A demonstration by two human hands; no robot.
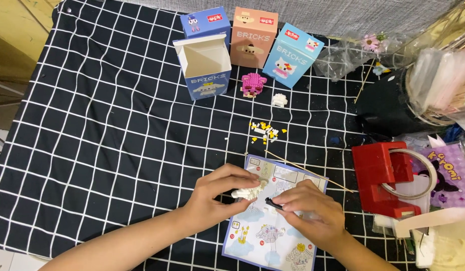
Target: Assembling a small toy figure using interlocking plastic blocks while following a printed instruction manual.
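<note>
White brick model (246,192), small and half-built, sits pinched between the thumb and fingertips of the left hand (220,194), held just above the instruction sheet (262,236). Right beside that grip, the right hand (310,208) pinches a thin black tool (273,203) between thumb and forefinger, its tip pointing at the model and nearly touching it. Under both hands lies the sheet, on a black cloth with a white grid (102,130). Just beyond the right hand's grip, a thin wooden stick (308,172) lies slanted across the sheet's far corner. To the right of it stands a red tape dispenser (388,178). Farther past the grip, loose yellow and white bricks (265,131) are scattered, then a small white piece (279,100) and a pink brick figure (253,84). Farthest off stand four boxes; the nearest, a blue box (205,68), is open at the top.
</note>
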